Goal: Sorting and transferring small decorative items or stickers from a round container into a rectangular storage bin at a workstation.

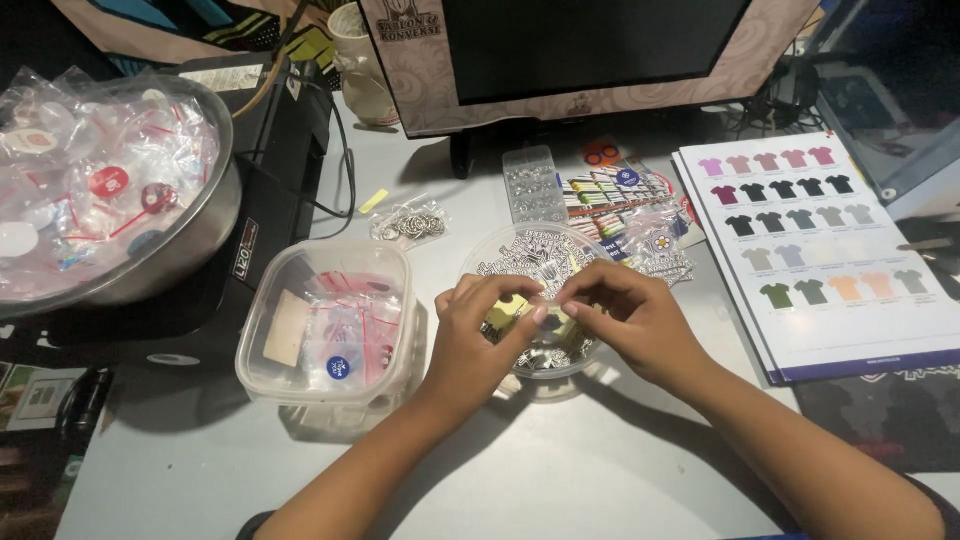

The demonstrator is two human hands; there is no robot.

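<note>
Clear round tub (520, 250) of black-and-white stickers sits mid-desk; over it I see my left hand (475, 335) and right hand (630, 320) pinching one small piece (548, 312) between meeting fingertips. At nine o'clock stands a square tub (330, 325), at ten a steel bowl (215, 215), at three a shirt chart (820, 250).

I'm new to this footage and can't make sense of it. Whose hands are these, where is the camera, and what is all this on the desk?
The one picture comes from a camera worn on a person's head, looking down at a grey desk. There is no machine. The left hand and right hand meet fingertip to fingertip over a round clear tub of small printed pieces, pinching something too small to identify. Beside it stands a square clear container of little bags, farther left a metal bowl of bagged badges. On the right lies a shirt colour chart, behind it a monitor.
</note>
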